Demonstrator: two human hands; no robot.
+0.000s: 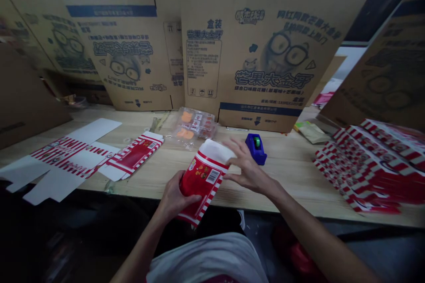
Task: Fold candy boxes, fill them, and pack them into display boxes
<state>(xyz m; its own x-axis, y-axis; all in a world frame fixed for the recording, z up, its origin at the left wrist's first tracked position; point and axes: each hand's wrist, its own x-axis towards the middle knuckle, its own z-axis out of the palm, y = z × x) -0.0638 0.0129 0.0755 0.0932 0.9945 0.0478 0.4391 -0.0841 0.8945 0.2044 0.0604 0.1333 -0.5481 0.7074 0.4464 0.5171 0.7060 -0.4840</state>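
Tall corrugated cartons (pixel 206 6), printed in blue with grinning, bespectacled cartoon faces, wall off the far side of the workbench; below them runs a pale wood-grain tabletop (pixel 288 181); on its right, from where I stand behind the worker, leans a stack of red-and-white striped boxes (pixel 368 168), blurred at the edge; to the left lies an unfolded carton blank (pixel 75 154), partly over the near edge; beside it rests a flattened red carton (pixel 137 152); nearest the worker, a red paperboard box (pixel 204 185) is held tilted above the table's front edge, its white flap (pixel 217 148) raised; the left hand (pixel 175 199) is closed around its left side, thumb across the face; the right hand (pixel 247 163) is half curled at the upper right edge, though whether it grips I cannot tell; beyond lie clear plastic packets (pixel 195 126) with orange pieces; just past the right hand sits a blue tape dispenser (pixel 257 152).
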